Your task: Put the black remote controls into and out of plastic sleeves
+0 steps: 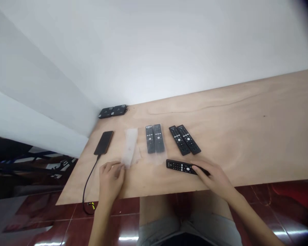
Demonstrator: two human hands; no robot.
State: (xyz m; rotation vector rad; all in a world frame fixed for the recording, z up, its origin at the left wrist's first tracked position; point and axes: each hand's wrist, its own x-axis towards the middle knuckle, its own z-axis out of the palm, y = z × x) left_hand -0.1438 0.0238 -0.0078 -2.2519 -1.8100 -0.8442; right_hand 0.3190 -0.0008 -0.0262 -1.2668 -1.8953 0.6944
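My right hand (pixel 214 176) grips the lower end of a black remote control (pixel 179 166) near the front edge of the table, thumb along its near side. My left hand (pixel 111 179) is at the near corner of some clear plastic sleeves (pixel 129 147); thumb and forefinger come together on that corner. Between the hands and a little farther back, two remotes in plastic sleeves (pixel 154 138) lie side by side. Right of them, two bare black remotes (pixel 184 140) rest at a slant, touching, buttons up.
A phone (pixel 104 142) with a black cable (pixel 88 181) hanging over the edge lies at the left. Two flat black boxes (pixel 112 111) stand in the far left corner against the white wall (pixel 154 61). The wooden table (pixel 246 136) stretches to the right.
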